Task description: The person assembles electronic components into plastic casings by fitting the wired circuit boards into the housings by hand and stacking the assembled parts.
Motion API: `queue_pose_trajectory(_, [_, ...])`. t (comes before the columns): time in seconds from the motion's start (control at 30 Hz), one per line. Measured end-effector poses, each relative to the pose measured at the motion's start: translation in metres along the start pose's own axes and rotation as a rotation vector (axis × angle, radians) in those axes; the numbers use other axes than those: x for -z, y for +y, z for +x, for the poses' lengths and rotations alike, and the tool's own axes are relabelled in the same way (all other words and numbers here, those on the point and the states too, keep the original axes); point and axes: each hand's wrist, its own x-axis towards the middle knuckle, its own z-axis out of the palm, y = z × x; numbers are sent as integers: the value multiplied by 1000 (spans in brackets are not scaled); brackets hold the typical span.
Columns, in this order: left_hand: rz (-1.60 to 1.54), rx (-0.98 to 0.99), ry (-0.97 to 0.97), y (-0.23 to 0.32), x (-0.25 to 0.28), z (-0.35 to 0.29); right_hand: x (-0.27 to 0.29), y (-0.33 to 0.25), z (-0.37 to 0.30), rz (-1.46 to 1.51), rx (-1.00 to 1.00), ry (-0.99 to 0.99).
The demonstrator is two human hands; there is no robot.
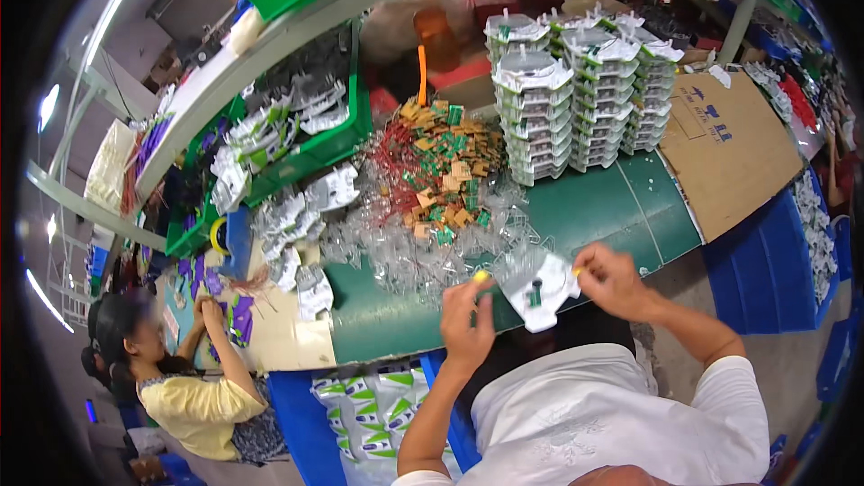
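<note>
Over the near edge of the bench, a white plastic housing [544, 292] carries a small green circuit board [535, 293] and a clear plastic part at its far end. My right hand [619, 283] pinches the housing's right edge, with yellow covers on the fingertips. Just left of the housing is my left hand [468, 324], its thumb and yellow-tipped index finger apart and no object visible between them. Beyond my hands lies a heap of clear plastic parts [405, 256]. Behind that, brown and green circuit boards [454, 166] with red wires are piled up.
Tall stacks of white housings [535, 117] stand at the back, beside a cardboard sheet [733, 148]. Green crates [360, 108] hold more housings at left. A co-worker [193, 387] sits at the left. Blue bins [765, 261] flank the bench; a metal shelf beam [297, 31] arches overhead.
</note>
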Motion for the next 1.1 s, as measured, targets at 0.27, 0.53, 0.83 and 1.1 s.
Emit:
queue_pose_trajectory(0.27, [-29, 94, -30, -4, 2, -21, 74, -63, 162, 176, 159, 556])
queue_pose_trajectory(0.53, [-82, 124, -120, -11, -7, -42, 65, -28, 230, -1, 213, 807])
queue_pose_trajectory(0.83, [-78, 81, -65, -17, -7, -38, -63, -53, 138, -71, 447, 95])
queue_pose_trajectory(1.1, [-60, 70, -29, -13, -10, -41, -172, -43, 130, -521, 524, -230])
